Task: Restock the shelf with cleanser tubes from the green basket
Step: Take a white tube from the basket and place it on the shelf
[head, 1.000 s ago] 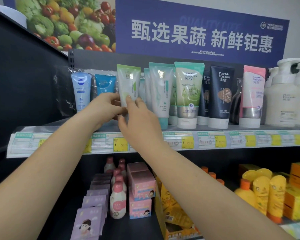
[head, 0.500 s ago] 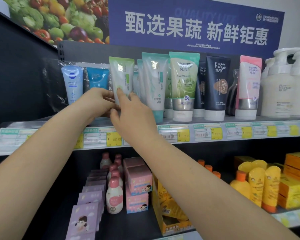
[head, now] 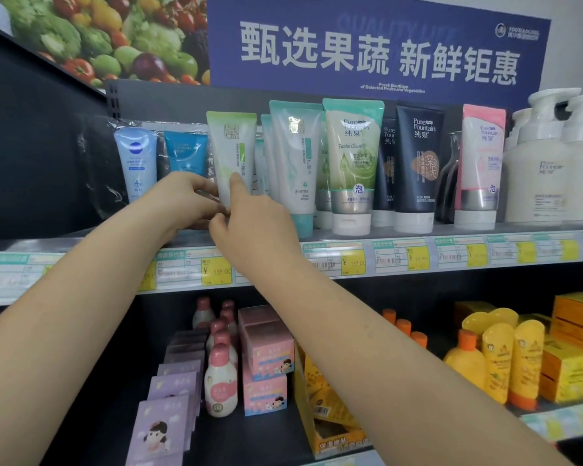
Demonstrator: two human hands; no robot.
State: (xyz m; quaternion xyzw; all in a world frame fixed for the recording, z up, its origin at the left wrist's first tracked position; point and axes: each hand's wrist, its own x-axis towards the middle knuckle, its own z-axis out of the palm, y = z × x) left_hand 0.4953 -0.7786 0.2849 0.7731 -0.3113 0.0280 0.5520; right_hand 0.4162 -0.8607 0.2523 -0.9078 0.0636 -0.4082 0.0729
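While both hands keep steadying green-capped tube (head: 231, 148), left hand (head: 182, 200), right hand (head: 253, 227), unchanged

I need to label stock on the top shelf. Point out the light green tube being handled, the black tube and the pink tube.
Light green tube (head: 232, 146), head view: upper front of its body, above the fingers.
Black tube (head: 418, 163), head view: middle of its front label.
Pink tube (head: 482, 156), head view: middle of its front.
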